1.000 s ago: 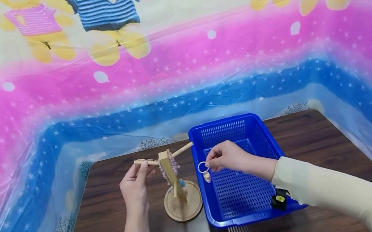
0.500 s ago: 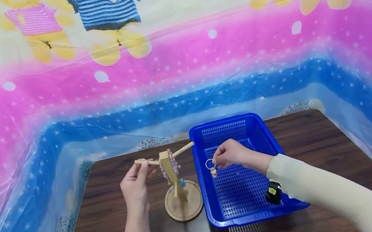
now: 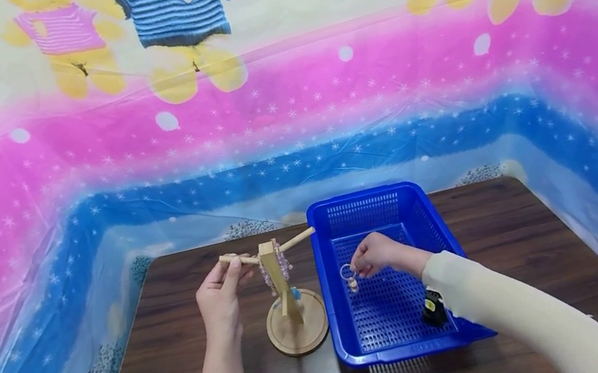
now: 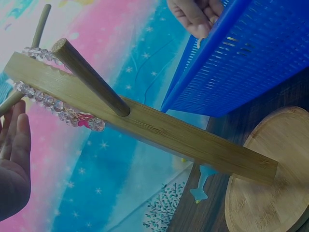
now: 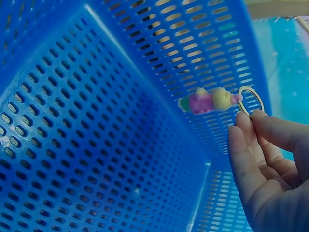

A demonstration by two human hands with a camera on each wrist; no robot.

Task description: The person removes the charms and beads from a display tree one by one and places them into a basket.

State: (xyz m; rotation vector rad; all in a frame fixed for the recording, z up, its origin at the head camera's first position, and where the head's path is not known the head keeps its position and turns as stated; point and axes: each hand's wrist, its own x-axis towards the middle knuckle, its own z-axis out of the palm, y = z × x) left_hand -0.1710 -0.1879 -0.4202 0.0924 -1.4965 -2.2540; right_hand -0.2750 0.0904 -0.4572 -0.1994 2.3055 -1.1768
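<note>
My right hand [image 3: 371, 255] pinches the metal ring of a keychain [image 5: 207, 100] between thumb and fingertips. From the ring hangs a small figure, yellow, pink and green, within the walls of the blue plastic basket [image 3: 414, 349]. On the left, my left hand [image 3: 220, 293] grips a side peg of a wooden stand [image 3: 271, 268] with a round base. Beaded bracelets [image 4: 55, 105] in clear pink hang on the upper pegs close to the post. In the left wrist view a shorter peg juts out lower on the post.
A blue dolphin-shaped charm [image 4: 203, 183] shows behind the foot of the stand. The basket stands just right of the round base on a dark wood table [image 3: 152, 372]. A printed cloth [image 3: 286, 115] surrounds the table's back and sides.
My right hand has carried the keychain rightward from beside the basket's left rim to over its inside, and slightly lower. The left hand stays on the peg.
</note>
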